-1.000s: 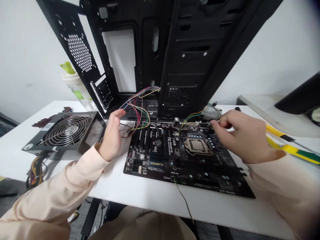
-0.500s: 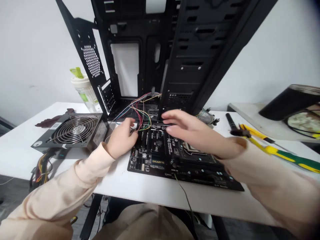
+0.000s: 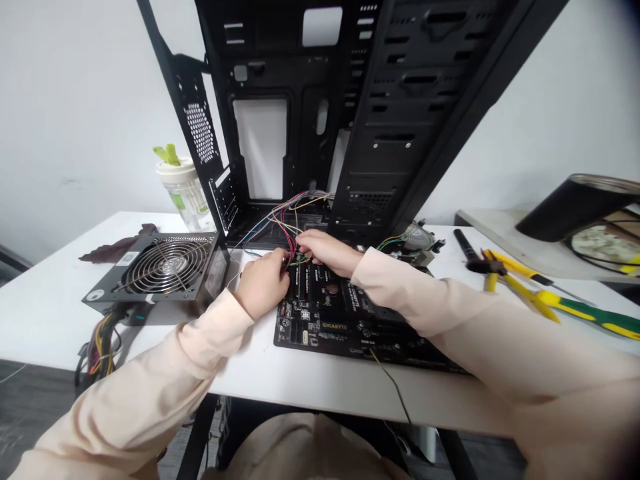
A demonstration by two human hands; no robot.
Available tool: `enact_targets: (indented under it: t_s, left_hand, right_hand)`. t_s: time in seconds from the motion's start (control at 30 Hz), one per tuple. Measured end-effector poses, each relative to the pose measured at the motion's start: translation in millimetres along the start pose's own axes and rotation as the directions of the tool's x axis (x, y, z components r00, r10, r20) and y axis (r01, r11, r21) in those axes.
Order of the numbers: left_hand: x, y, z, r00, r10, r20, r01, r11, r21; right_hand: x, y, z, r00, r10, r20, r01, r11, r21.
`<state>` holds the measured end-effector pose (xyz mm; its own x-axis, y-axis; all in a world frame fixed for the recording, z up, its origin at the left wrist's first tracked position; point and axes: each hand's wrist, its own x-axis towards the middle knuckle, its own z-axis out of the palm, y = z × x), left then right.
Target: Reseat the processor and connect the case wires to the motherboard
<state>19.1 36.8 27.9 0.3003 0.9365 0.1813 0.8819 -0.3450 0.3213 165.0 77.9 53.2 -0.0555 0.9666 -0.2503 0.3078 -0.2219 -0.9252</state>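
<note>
Our left hand (image 3: 265,283) and right hand (image 3: 325,252) both pinch the coloured wires (image 3: 284,223) over the motherboard (image 3: 335,323), not yet mounted in the computer case (image 3: 380,133).

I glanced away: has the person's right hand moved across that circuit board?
Yes. Against the motherboard, the right hand has gone left, from the board's right part to its back-left corner, at the coloured wires beside the left hand.

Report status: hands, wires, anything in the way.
Left hand curled on the coloured wires at the motherboard far edge. Right hand fingertips at the same wires, grip hidden. Open case right behind; power supply to the left.
</note>
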Motion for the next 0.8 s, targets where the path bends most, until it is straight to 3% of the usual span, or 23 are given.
enact_targets:
  t_s: [0.23, 0.57, 0.8]
  left_hand:
    - [2.2, 0.0, 2.5, 1.0, -0.029, 0.011, 0.029, 0.999, 0.045]
    - [9.2, -3.4, 11.1, 0.994, -0.059, -0.096, 0.055, 0.998, -0.045]
    - [8.3, -2.7, 9.5, 0.982, -0.087, -0.17, 0.06, 0.986, -0.158]
  right_hand:
    - [5.8, -2.4, 2.1, 0.994, 0.069, 0.086, -0.077, 0.993, 0.085]
    - [-3.2, -16.9, -3.1, 0.999, -0.029, 0.033, 0.019, 0.96, 0.278]
    - [-9.4, -26.1, -5.4, 0.986, -0.026, 0.166, -0.032, 0.94, 0.339]
